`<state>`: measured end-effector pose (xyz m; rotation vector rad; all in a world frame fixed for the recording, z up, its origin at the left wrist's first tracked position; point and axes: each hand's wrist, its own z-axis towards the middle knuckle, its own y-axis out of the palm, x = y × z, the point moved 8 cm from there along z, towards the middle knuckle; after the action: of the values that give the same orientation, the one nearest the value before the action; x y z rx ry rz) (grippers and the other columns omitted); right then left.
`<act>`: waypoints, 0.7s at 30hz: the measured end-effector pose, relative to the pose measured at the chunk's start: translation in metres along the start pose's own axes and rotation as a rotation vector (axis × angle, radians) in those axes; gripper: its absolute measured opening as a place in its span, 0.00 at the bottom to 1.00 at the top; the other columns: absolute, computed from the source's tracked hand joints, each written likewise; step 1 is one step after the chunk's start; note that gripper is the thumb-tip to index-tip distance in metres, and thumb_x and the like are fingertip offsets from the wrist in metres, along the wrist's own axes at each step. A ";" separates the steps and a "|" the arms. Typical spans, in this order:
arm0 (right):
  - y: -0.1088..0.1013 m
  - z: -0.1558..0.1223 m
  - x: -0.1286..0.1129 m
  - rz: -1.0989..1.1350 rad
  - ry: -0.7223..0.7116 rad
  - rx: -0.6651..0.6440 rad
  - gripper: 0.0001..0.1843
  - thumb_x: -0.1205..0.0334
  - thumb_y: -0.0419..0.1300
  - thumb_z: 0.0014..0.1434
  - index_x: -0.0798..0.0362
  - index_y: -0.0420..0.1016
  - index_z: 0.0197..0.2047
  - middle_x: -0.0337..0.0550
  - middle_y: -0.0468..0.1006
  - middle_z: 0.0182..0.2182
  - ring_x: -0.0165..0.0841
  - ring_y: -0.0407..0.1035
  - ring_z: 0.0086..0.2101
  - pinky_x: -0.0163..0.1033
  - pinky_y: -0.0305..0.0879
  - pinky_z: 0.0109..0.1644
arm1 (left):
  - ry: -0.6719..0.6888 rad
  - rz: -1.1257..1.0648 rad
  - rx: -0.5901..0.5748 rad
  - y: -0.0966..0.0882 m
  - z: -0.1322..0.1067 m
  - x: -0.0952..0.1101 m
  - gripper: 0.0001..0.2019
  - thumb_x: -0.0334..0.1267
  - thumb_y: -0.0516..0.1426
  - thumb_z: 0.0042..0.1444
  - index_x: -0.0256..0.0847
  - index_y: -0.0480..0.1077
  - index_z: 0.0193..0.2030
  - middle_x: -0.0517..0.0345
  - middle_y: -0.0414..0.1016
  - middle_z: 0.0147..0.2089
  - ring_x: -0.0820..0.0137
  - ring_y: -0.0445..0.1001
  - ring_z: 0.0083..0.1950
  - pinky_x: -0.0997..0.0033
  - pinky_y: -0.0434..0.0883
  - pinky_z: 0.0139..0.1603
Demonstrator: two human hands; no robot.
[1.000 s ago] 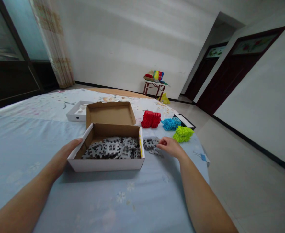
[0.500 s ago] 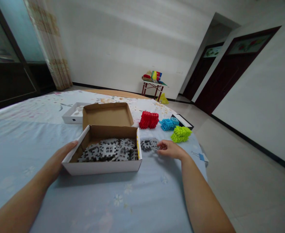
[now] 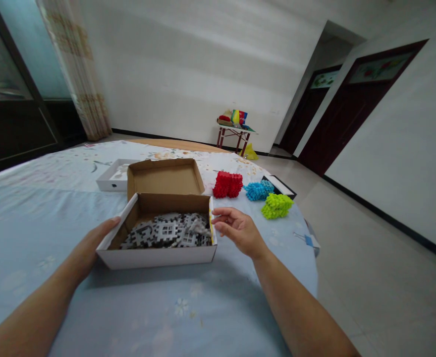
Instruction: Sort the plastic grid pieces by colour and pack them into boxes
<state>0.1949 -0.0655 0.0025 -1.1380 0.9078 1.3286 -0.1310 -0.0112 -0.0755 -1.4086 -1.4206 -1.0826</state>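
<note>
A white cardboard box (image 3: 158,257) with its lid (image 3: 166,179) folded back stands before me, holding several grey interlocking plastic blocks (image 3: 166,230), some with window-like lattices. My left hand (image 3: 95,243) grips the box's left wall, thumb along the rim and the other fingers mostly hidden. At the right wall is my right hand (image 3: 240,232), its fingers apart and pointing over the rim, with nothing visible between them. One grey block just inside that wall looks blurred.
Beyond the box's right side sit a red block stack (image 3: 227,185), a blue one (image 3: 258,190) and a lime-green one (image 3: 277,206). A black-edged white tray (image 3: 284,186) lies behind them. A shallow white box (image 3: 112,184) stands back left. A blue clip (image 3: 308,240) marks the table's right edge.
My right hand has moved left from the grey blocks on the cloth to the box's right rim. Those blocks no longer show beside the box, and grey pieces inside its right end look rearranged.
</note>
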 end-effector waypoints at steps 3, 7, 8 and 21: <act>-0.021 0.002 0.002 -0.095 -0.055 0.085 0.20 0.51 0.60 0.54 0.52 0.70 0.47 0.45 0.76 0.35 0.31 0.70 0.33 0.36 0.67 0.35 | -0.001 0.014 -0.001 -0.001 0.001 0.000 0.27 0.56 0.58 0.46 0.36 0.73 0.45 0.50 0.81 0.31 0.56 0.79 0.37 0.66 0.77 0.33; -0.082 0.010 0.032 -0.421 -0.042 0.335 0.18 0.57 0.55 0.56 0.55 0.69 0.48 0.49 0.75 0.40 0.34 0.70 0.38 0.41 0.68 0.43 | 0.001 0.040 -0.013 0.002 -0.001 0.003 0.27 0.58 0.57 0.45 0.35 0.74 0.42 0.49 0.81 0.31 0.55 0.79 0.36 0.63 0.77 0.36; -0.092 0.013 0.042 -0.501 -0.030 0.345 0.19 0.61 0.54 0.55 0.55 0.69 0.49 0.50 0.74 0.44 0.36 0.69 0.42 0.43 0.67 0.46 | -0.002 0.042 -0.013 0.003 -0.001 0.004 0.27 0.58 0.57 0.45 0.35 0.74 0.42 0.49 0.81 0.31 0.55 0.79 0.35 0.63 0.77 0.35; -0.089 0.021 0.094 -0.990 0.094 -0.060 0.33 0.67 0.57 0.47 0.55 0.63 0.58 0.52 0.65 0.57 0.41 0.58 0.57 0.47 0.51 0.61 | -0.048 -0.048 -0.020 0.005 -0.004 0.000 0.28 0.54 0.58 0.46 0.34 0.71 0.48 0.50 0.81 0.31 0.56 0.79 0.33 0.65 0.77 0.33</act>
<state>0.2877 -0.0136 -0.0745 -1.4278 0.2597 0.4877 -0.1261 -0.0150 -0.0748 -1.4300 -1.4881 -1.1031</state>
